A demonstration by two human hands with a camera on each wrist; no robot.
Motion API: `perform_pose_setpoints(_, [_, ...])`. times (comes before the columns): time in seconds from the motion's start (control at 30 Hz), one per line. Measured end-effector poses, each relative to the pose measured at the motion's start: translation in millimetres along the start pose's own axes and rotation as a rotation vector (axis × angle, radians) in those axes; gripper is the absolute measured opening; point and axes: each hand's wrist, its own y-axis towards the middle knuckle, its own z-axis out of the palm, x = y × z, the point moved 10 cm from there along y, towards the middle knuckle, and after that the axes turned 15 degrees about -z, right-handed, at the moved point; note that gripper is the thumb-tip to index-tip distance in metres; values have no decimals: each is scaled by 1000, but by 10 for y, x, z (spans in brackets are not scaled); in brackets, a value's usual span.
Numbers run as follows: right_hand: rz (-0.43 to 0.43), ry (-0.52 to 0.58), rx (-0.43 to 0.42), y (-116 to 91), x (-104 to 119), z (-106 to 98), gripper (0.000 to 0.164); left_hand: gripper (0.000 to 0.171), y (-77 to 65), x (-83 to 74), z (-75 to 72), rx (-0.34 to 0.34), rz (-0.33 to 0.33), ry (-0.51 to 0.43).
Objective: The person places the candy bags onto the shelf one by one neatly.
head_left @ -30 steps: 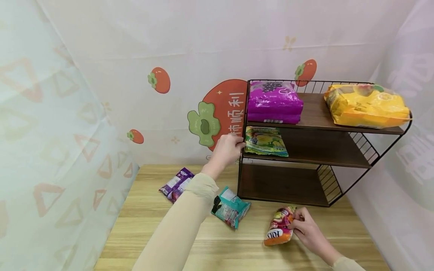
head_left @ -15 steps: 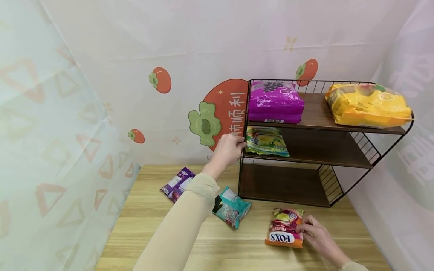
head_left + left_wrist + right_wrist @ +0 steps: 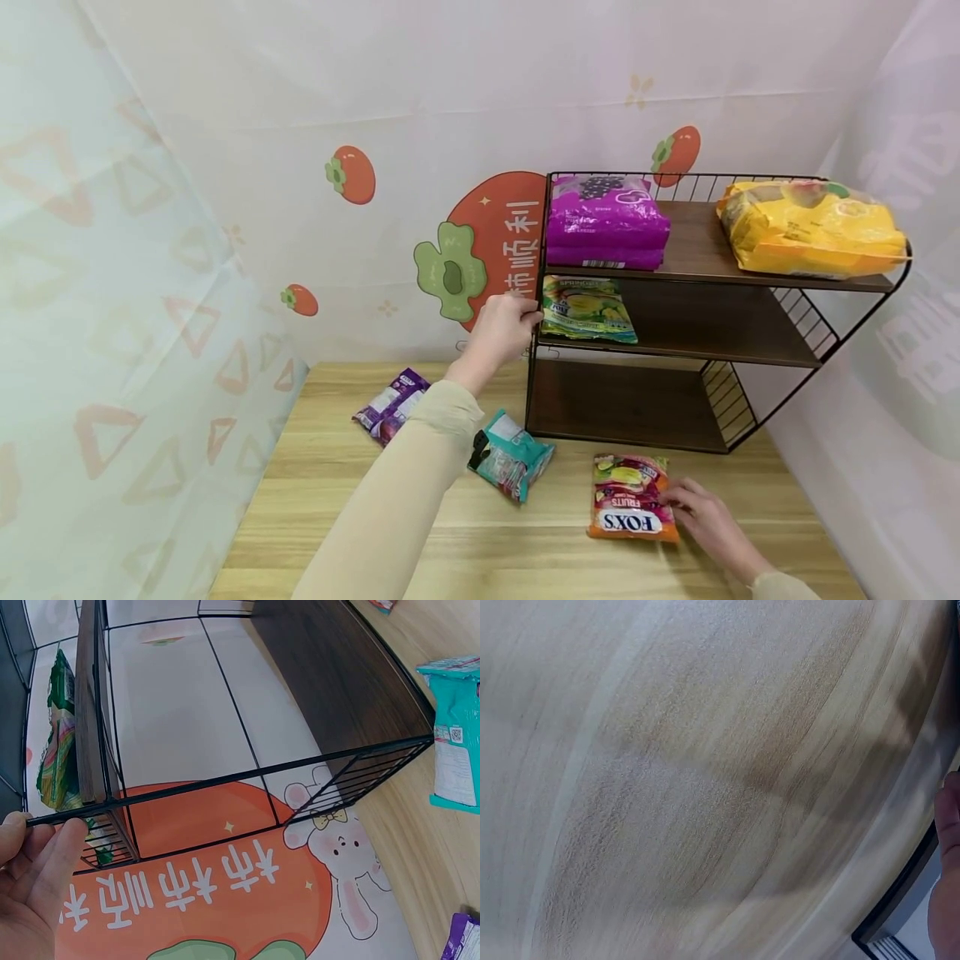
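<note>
My left hand (image 3: 504, 333) grips the black wire upright at the left side of a three-tier shelf rack (image 3: 720, 333). In the left wrist view its thumb and fingers (image 3: 60, 859) close round the thin bar. Low at the right front, my right hand (image 3: 705, 521) pinches the right edge of a red and orange bag of Fox's fruit candy (image 3: 632, 500). The bag faces up, its lettering upside down in the head view. Only part of the right hand (image 3: 946, 862) enters the right wrist view, at its right edge.
On the top tier sit a purple bag (image 3: 607, 225) and a yellow bag (image 3: 813, 229). A green and yellow candy bag (image 3: 588, 310) lies at the middle tier's left end. Left of the rack, a teal bag (image 3: 513, 457) and a purple packet (image 3: 390, 404) lie on the wooden table (image 3: 300, 500).
The Fox's candy bag has turned from edge-on to face up, its print now showing fully. My right hand has shifted slightly right with its edge. My left hand keeps its grip on the rack.
</note>
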Motion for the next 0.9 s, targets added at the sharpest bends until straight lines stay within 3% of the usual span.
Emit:
perform_pose_setpoints(0.23, [90, 5, 74, -23, -125, 55, 42, 24, 2, -2, -22, -13, 1, -3])
perform_pose_setpoints(0.47, [64, 12, 87, -20, -130, 73, 38, 23, 0, 6, -21, -15, 3, -6])
perform_pose_setpoints(0.73, [157, 31, 218, 28, -207, 171, 24, 22, -8, 3, -13, -14, 12, -3])
perform_pose_setpoints(0.9, [165, 6, 280, 163, -200, 208, 35, 22, -14, -13, -14, -13, 21, -5])
